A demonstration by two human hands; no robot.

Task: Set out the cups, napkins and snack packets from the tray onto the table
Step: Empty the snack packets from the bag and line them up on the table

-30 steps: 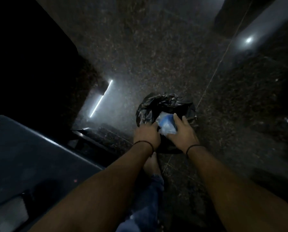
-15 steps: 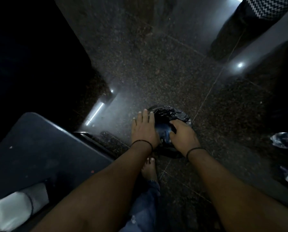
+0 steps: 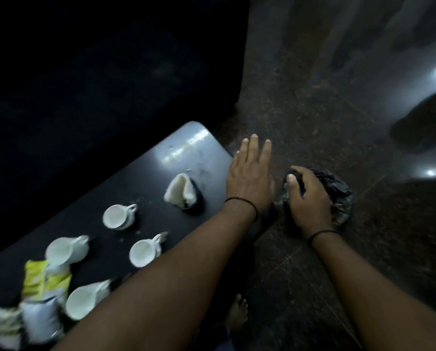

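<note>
A dark speckled stone floor (image 3: 313, 117) is seen under dim light, with bright reflections at the right; blackness lies beyond the glossy grey surface (image 3: 184, 148).

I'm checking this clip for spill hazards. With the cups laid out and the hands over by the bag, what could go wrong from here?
1. The left forearm crosses low over the table; it looks close to the nearest cup and could knock it.
2. The yellow snack packet leans against another cup, so moving either may shift the other.
3. The right hand has its grip on the black bag on the floor near a bare foot, a possible trip risk.
</note>
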